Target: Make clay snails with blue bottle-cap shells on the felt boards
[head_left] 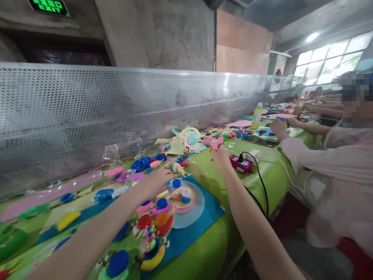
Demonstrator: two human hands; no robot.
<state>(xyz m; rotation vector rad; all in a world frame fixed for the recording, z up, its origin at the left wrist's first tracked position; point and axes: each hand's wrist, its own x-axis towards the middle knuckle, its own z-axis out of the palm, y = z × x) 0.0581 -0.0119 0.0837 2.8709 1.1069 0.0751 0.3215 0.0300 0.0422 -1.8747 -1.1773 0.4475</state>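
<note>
My left hand (159, 181) reaches over the near part of the table, its fingers closed at the edge of a small pale green and pink toy figure (180, 170). Farther right, my right hand (220, 156) is wrapped round a pink tool (216, 143) that looks like a glue gun; its far end blurs into the clutter. Below my left hand, a blue sheet (201, 217) bears a round pink and pale disc (190, 200) with small figures on it. Beside it are coloured round caps, among them a red one (144, 221) and an orange one (161, 219).
A purple power strip (240, 163) with a black cable (264, 186) lies right of my right arm. Behind stand a perforated metal screen (145, 105) and a bottle (257, 116). Blue rings (141, 163) lie at the back. A co-worker's hand (279, 128) works at the right.
</note>
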